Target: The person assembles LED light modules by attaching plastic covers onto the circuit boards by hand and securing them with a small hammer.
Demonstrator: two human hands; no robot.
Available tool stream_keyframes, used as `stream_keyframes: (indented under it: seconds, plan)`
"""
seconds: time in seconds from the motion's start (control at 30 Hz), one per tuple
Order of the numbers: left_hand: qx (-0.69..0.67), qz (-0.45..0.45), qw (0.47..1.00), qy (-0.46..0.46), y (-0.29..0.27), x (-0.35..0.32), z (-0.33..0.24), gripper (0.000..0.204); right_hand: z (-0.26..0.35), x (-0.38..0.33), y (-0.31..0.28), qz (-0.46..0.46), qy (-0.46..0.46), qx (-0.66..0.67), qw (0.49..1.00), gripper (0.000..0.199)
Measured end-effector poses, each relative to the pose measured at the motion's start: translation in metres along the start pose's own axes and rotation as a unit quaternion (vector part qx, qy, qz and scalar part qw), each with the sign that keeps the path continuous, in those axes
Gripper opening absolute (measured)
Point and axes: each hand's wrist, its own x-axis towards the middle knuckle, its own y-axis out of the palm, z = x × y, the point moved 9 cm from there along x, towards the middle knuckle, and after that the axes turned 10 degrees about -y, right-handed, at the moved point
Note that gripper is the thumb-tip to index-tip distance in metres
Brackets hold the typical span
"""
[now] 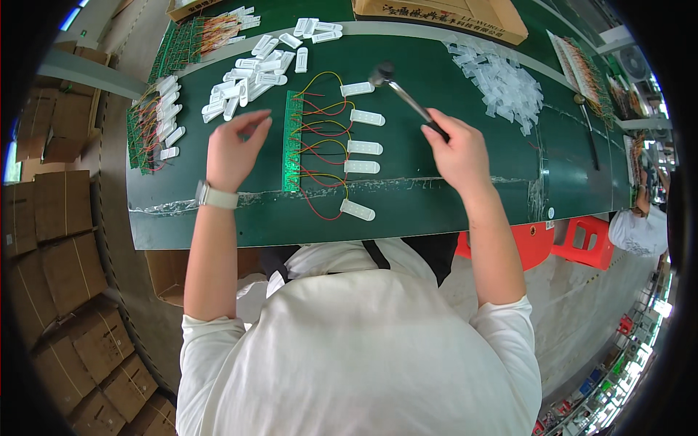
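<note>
My right hand (459, 151) grips the dark handle of a small hammer (412, 100). The hammer has a metal shaft, and its dark head is raised over the table near the topmost white casing, slightly blurred. A long green circuit board (291, 142) lies upright in the middle, with red, yellow and black wires running right to several white plastic casings (366, 118) set in a column. Left of the board is my left hand (236, 149), its fingers loosely curled with thumb and forefinger apart. Nothing shows between them.
Loose white casing parts (251, 76) are heaped beyond my left hand. Translucent plastic pieces (502, 83) form a pile at right. Wired boards (149, 127) lie at far left. A cardboard box (443, 18) stands at the back; a thin rod (590, 134) lies at right. Red stools (585, 242) stand beyond the table edge.
</note>
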Motion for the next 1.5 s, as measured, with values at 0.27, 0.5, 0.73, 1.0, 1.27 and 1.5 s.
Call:
stream_keyframes:
  seconds: [0.27,0.5,0.73,1.0,1.27,1.5]
  plan:
    - [-0.054,-0.021,0.997,-0.053,-0.011,-0.049,0.024,0.025,0.023,0.020,0.049,0.071,-0.023,-0.047,0.996,0.026]
    - [-0.055,-0.022,0.994,-0.092,-0.031,-0.057,0.042,0.023,0.019,0.016,0.036,0.059,-0.003,-0.051,0.997,0.028]
    - [-0.009,0.015,0.998,-0.065,-0.012,-0.053,0.014,0.025,-0.010,0.003,-0.003,-0.004,0.040,0.011,0.999,0.035]
    - [0.049,0.065,0.993,-0.090,0.036,-0.031,-0.002,0.043,-0.090,-0.086,-0.031,-0.125,0.210,0.257,0.935,0.039]
    - [-0.067,0.113,0.983,-0.128,0.036,-0.025,0.004,0.032,-0.113,-0.122,-0.035,-0.125,0.245,0.252,0.928,0.038]
    - [-0.126,0.145,0.974,-0.122,-0.074,-0.017,-0.019,0.041,-0.139,-0.132,-0.023,-0.081,0.317,0.262,0.908,0.041]
